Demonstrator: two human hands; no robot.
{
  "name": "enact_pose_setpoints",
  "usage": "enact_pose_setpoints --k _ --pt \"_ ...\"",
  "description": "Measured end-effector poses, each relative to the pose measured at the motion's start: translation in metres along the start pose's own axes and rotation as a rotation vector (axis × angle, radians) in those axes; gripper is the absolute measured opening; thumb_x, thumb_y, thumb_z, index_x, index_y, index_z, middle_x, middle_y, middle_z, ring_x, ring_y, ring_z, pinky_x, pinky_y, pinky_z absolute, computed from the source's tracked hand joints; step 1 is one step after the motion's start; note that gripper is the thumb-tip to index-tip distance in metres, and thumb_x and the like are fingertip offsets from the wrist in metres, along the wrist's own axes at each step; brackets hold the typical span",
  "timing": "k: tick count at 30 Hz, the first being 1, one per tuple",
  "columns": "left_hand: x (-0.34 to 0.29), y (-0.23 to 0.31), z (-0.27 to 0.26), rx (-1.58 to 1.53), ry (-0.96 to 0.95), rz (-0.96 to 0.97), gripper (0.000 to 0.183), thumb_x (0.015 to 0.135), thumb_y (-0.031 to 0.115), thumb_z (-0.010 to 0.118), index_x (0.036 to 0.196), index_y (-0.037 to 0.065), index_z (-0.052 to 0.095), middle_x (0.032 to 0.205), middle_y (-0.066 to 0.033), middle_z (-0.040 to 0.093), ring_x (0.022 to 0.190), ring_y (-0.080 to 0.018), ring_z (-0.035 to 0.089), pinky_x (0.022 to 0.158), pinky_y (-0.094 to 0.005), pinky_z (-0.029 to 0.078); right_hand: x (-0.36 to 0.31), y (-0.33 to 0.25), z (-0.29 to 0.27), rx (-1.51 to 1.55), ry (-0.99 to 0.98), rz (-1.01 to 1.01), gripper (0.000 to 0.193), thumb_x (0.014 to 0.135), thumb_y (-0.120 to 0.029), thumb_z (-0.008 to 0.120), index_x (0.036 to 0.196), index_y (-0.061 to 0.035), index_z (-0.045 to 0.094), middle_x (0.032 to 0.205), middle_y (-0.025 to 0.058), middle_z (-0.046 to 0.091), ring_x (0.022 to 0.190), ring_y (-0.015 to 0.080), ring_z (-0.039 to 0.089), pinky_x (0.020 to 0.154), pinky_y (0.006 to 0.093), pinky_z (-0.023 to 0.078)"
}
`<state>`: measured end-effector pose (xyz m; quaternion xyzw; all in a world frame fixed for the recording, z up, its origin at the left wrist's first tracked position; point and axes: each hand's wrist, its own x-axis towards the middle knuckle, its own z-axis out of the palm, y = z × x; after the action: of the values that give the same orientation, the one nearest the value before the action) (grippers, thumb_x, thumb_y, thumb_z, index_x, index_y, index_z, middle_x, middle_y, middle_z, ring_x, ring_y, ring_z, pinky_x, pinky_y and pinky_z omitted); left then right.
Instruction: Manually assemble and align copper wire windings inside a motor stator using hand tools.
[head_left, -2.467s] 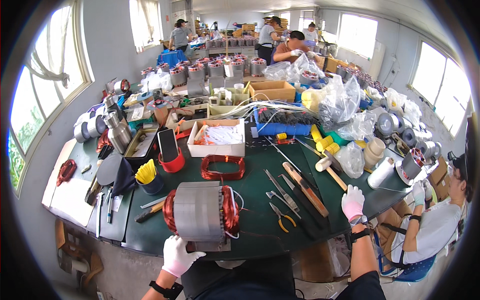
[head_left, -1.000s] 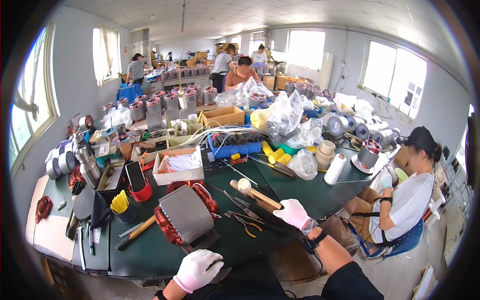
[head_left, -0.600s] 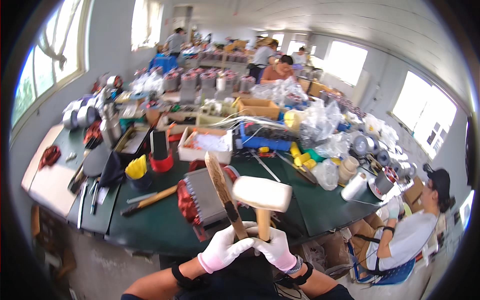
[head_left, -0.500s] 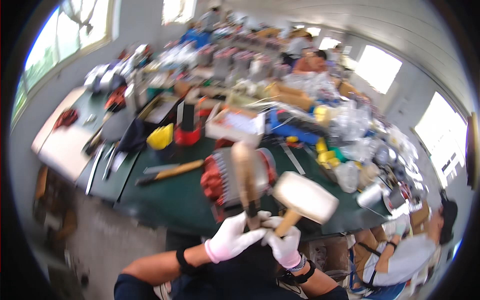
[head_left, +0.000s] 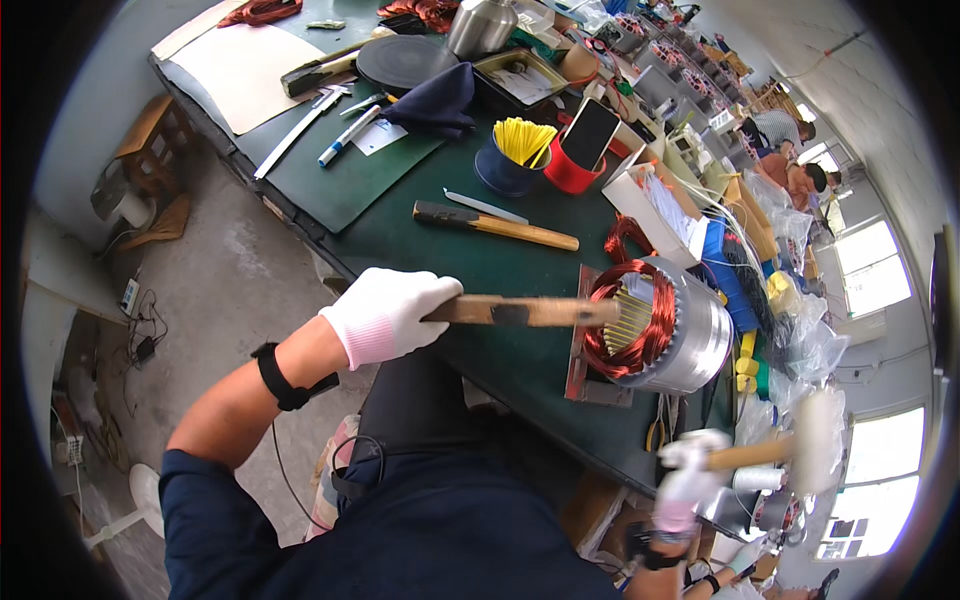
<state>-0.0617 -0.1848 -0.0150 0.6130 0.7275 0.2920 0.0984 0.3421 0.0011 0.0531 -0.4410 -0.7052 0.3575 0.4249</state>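
Note:
A metal motor stator [head_left: 705, 330] with copper windings [head_left: 662, 325] lies on its side on the green table. My left hand [head_left: 392, 312], in a white glove, is closed round a wooden stick [head_left: 545, 311]. The stick's far end points at the stator's opening and overlaps the windings; whether it touches them I cannot tell. Lower right, my gloved right hand [head_left: 690, 480], blurred by motion, grips a mallet [head_left: 812, 440] by its wooden handle. The mallet's pale head is out to the right, apart from the stick.
Behind the stick lie another wooden stick [head_left: 495, 226] and a white strip. A blue cup [head_left: 500, 170] of yellow strips stands beside a phone [head_left: 591, 134] in a red holder. Pliers [head_left: 656, 430] lie near the table edge. Another person's gloved hand [head_left: 748, 555] shows at lower right.
My hands, close together before, are now apart. The stick has swung from upright to level, toward the windings; the mallet has moved out to the right. The view has turned.

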Motion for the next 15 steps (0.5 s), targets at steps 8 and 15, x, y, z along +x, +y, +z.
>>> enact_pose_setpoints --k 8,15 --pt "0.016 0.015 -0.003 0.010 -0.303 -0.056 0.044 0.096 0.046 0.073 0.097 0.005 0.061 0.072 -0.0157 0.067 0.070 -0.0382 0.070 0.066 -0.0460 0.057 -0.010 -0.038 -0.006 0.102 -0.432 -0.073 0.012 0.100 -0.012 0.064 0.098 -0.0006 0.061 0.073 0.0108 0.060 0.064 0.0174 0.060 0.058 0.0351 0.048" --pt "0.022 0.002 -0.001 0.195 -0.213 0.007 0.051 0.096 0.054 0.071 0.094 0.005 0.058 0.067 -0.0150 0.065 0.066 -0.0378 0.069 0.060 -0.0449 0.056 -0.017 -0.079 0.015 -0.109 -0.344 0.037 0.019 0.094 -0.011 0.070 0.079 -0.0050 0.059 0.060 0.0033 0.055 0.052 0.0187 0.058 0.051 0.0302 0.047"
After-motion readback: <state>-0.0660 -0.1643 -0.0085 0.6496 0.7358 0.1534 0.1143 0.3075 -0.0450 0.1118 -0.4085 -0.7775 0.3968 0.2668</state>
